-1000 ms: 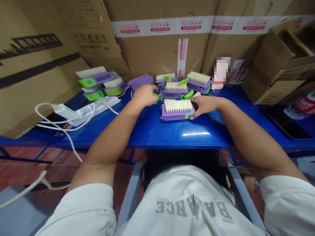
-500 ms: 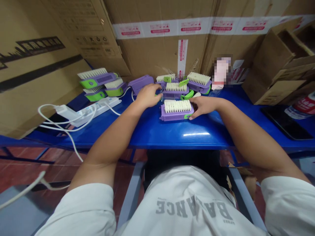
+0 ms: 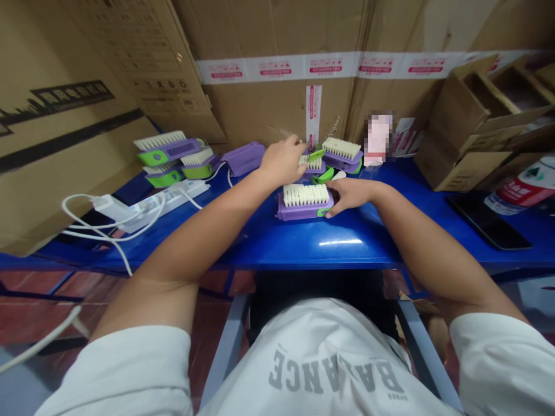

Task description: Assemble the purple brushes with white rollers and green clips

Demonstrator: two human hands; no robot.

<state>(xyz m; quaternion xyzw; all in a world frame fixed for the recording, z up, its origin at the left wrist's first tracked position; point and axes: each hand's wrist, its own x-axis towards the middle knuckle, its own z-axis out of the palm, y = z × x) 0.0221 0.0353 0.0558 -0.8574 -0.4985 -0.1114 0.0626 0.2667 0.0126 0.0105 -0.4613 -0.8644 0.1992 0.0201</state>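
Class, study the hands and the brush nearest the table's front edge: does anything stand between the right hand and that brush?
Nothing visible does: the right hand touches the front brush directly, at its right end.

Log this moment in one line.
Left hand: at rear brushes, grip unclear | Right hand: holding front brush | Front brush: bristles up

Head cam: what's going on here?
A person sits at a blue table using both hands. The right hand holds the right end of the near purple brush, which lies bristles up, with the thumb by its green part. The left hand is over the brushes behind it; whether it holds anything is unclear. More brushes are stacked at the left, behind a white power strip.
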